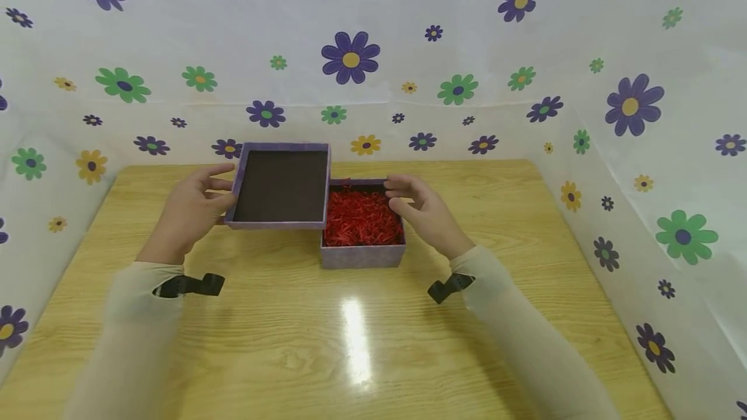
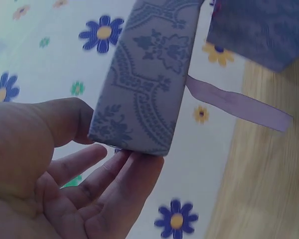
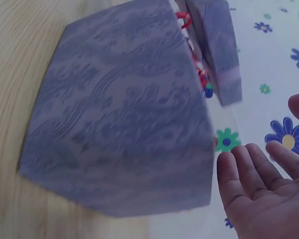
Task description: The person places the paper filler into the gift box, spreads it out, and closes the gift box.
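Observation:
A lilac patterned box lid [image 1: 277, 225] with a black inside is held up at the back left by my left hand [image 1: 188, 214]. Thumb and fingers pinch its left edge, and the lid's inside faces me. Right of it stands the matching box [image 1: 362, 256], uncovered and filled with red shredded paper [image 1: 362, 219]. The lid's right edge overlaps the box's left side in the head view. My right hand [image 1: 430, 216] is at the box's right wall, fingers loosely extended by the rim and gripping nothing. A pale lilac ribbon [image 2: 239, 103] hangs beside the lid in the left wrist view.
The box stands on a light wooden table [image 1: 280, 342] with a bright reflection in front of it. A white flower-printed cloth [image 1: 397, 11] rises behind the table and along both sides. Dark straps [image 1: 201, 284] sit at both wrists, over pale sleeves.

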Tool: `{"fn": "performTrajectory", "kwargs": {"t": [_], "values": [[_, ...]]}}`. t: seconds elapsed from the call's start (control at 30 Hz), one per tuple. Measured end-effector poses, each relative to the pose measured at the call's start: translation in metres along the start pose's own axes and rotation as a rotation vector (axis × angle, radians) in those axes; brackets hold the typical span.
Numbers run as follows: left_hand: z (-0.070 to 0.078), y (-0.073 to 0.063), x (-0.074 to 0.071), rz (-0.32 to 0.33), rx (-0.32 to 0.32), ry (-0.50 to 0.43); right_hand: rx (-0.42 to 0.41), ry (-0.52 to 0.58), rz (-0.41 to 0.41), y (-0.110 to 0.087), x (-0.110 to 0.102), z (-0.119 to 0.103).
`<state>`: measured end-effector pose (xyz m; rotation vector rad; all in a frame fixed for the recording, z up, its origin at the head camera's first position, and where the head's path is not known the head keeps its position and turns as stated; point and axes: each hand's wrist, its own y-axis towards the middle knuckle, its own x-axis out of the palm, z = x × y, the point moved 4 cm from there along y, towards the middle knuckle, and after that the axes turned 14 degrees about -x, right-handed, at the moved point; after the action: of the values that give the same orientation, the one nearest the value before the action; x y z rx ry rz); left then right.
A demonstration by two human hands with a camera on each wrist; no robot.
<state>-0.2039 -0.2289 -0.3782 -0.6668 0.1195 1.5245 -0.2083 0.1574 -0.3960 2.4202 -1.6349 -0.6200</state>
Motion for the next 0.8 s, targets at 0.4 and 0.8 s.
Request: {"fn": "performTrajectory", "kwargs": {"t": [0.4, 0.8], "values": [[0.035, 0.002, 0.051, -0.033, 0.023, -0.084, 0.029, -0.006, -0.057, 0.013, 0.014, -0.012], [0.050, -0.004, 0.087, 0.018, 0.057, -0.055, 0.134, -0.039, 0.096, 0.016, 0.000, -0.011]]}}
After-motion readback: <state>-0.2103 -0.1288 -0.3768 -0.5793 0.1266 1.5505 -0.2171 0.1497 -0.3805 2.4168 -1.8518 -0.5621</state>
